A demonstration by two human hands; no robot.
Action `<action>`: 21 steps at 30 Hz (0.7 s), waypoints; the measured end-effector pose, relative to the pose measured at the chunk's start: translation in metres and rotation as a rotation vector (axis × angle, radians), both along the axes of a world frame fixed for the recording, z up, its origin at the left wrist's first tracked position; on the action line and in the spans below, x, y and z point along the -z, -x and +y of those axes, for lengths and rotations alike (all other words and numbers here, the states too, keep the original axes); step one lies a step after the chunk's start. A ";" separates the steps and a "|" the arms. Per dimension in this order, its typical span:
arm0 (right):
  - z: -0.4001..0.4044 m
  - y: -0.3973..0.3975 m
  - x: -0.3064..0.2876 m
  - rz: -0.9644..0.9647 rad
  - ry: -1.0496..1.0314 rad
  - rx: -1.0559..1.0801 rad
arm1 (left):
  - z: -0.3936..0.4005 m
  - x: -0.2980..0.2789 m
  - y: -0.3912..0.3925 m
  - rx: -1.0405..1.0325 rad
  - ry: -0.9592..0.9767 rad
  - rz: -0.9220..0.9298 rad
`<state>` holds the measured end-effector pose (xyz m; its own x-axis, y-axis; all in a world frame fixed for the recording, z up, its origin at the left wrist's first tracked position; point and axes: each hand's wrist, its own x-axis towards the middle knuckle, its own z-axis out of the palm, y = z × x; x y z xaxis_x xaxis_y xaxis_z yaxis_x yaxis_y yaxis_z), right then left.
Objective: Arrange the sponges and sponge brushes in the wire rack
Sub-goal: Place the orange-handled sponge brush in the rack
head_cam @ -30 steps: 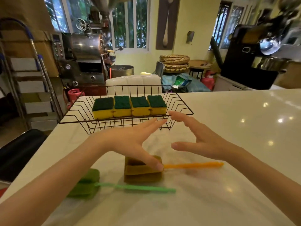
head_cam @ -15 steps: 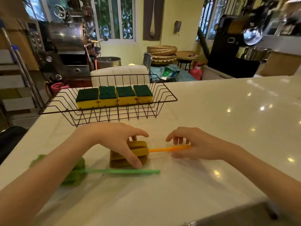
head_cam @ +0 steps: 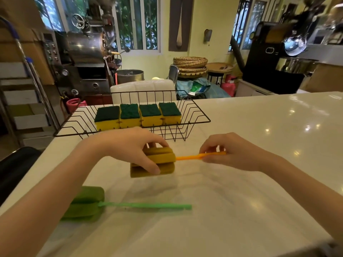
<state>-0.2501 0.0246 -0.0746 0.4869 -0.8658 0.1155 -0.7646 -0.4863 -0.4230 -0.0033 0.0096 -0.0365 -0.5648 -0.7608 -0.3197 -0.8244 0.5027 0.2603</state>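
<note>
A black wire rack [head_cam: 201,118] stands at the counter's far left edge and holds a row of several yellow sponges with green tops [head_cam: 138,115]. In front of it, my left hand [head_cam: 130,147] grips the mustard sponge head of the orange sponge brush [head_cam: 165,160]. My right hand [head_cam: 232,153] pinches its thin orange handle. The brush is lifted slightly off the counter and casts a shadow below. A green sponge brush [head_cam: 144,205] lies on the counter nearer to me, its head to the left under my left forearm.
The white marble counter [head_cam: 259,164] stretches right and toward me. Its left edge runs beside a black chair [head_cam: 16,167]. Beyond the rack are a white chair back [head_cam: 143,89], a metal roasting machine and stacked baskets.
Both hands dropped from near the rack onto the orange sponge brush, closed on its head and handle, and raised it a little off the counter.
</note>
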 end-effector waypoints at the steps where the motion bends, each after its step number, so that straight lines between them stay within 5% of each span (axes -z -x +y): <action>1: -0.004 -0.002 -0.004 -0.015 0.016 -0.001 | -0.003 -0.005 -0.004 -0.007 0.017 0.025; 13: -0.074 -0.051 -0.044 -0.031 0.218 -0.032 | -0.060 -0.045 -0.058 -0.112 0.225 0.152; 21: -0.125 -0.094 -0.034 0.036 0.145 -0.077 | -0.100 -0.026 -0.092 -0.191 0.274 0.094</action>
<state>-0.1559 -0.1008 -0.0403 0.5574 -0.8012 0.2178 -0.7359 -0.5982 -0.3173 0.0884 -0.0903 -0.0104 -0.4215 -0.9058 -0.0424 -0.8891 0.4036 0.2161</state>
